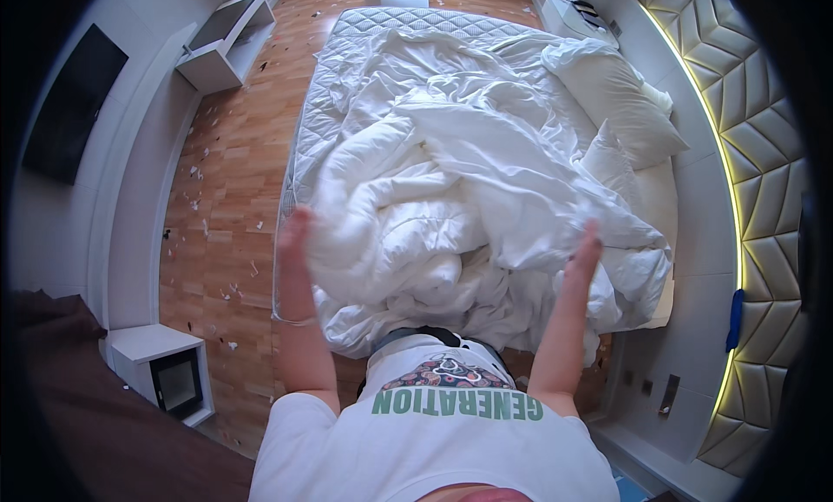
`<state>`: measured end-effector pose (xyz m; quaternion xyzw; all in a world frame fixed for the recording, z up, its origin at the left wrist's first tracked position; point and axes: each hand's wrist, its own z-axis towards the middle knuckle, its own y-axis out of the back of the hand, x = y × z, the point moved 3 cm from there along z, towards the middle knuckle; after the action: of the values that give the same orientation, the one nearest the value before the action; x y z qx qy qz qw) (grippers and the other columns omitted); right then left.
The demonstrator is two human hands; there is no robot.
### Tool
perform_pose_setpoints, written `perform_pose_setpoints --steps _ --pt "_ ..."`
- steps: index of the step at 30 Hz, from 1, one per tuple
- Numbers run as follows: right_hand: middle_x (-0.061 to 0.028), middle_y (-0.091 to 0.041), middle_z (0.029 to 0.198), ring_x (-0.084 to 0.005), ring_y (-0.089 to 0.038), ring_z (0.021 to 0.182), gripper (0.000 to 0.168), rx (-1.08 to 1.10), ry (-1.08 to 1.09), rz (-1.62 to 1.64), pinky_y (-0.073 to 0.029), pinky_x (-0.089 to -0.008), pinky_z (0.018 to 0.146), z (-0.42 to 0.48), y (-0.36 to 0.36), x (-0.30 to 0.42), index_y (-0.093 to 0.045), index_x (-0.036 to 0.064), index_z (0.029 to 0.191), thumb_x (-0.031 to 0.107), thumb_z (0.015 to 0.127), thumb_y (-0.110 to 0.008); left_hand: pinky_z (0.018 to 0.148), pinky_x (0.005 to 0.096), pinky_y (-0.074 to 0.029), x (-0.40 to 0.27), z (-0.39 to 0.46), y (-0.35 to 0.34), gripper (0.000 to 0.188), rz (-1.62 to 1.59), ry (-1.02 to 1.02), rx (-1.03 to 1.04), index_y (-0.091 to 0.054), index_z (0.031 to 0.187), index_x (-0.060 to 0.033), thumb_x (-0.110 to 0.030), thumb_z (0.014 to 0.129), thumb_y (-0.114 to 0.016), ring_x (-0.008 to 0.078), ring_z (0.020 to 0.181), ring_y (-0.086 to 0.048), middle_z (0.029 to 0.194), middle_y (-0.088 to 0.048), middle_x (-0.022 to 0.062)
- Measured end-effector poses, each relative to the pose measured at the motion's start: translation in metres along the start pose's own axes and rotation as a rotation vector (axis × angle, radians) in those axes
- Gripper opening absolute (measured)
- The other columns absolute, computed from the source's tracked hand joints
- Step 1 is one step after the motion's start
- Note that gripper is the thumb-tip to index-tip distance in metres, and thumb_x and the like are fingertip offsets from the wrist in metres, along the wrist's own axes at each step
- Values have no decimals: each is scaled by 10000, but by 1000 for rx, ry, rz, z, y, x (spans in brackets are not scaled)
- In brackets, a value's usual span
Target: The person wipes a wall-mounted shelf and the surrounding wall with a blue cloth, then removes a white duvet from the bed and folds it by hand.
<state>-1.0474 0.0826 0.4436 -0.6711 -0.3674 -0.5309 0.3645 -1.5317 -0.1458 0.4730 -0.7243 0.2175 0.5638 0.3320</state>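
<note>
A crumpled white duvet [429, 228] and loose white sheets [449, 59] lie heaped on a quilted mattress [312, 118]. My left hand [297, 232] is blurred and raised at the left edge of the bed, beside the duvet's bulging side. On the right, my right hand [589, 238] is blurred too, over or against the white cloth. Whether either hand grips the fabric cannot be made out. White pillows [608, 98] rest along the right side of the bed, one partly under a wrinkled cover.
Scraps litter the wooden floor [228, 176] left of the bed. A white cabinet [159, 342] stands lower left, near a brown curtain or cloth [117, 424]. Along the right runs a padded wall panel [768, 235] edged by a light strip. A bedside cabinet [566, 23] stands at the upper right.
</note>
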Motion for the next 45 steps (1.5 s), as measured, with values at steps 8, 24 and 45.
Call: perform_pose_setpoints --steps 8,24,45 --pt "-213 -572 1218 -271 -592 1027 883 886 -194 -831 -463 -354 884 -111 -81 -124 -277 -16 1431 450 814 -703 705 295 -442 101 -167 -173 273 452 287 1500 -601 888 -27 -283 836 -680 118 774 -540 796 -611 33" --pt "6 -583 810 -64 -512 679 263 1306 307 -19 -421 -214 578 -239 -140 49 -569 17 1051 -34 794 -542 570 292 -441 -111 6 -31 111 487 -966 -436 -543 809 -60 -75 893 -614 155 614 -518 720 -554 35" --pt "-236 -484 1212 -340 -490 1121 416 599 427 -1010 -377 -403 965 -155 -74 -62 -514 15 1140 145 766 -639 584 320 -489 247 -32 50 583 598 803 -31 -577 1063 108 -360 744 -714 220 700 -630 839 -642 173"
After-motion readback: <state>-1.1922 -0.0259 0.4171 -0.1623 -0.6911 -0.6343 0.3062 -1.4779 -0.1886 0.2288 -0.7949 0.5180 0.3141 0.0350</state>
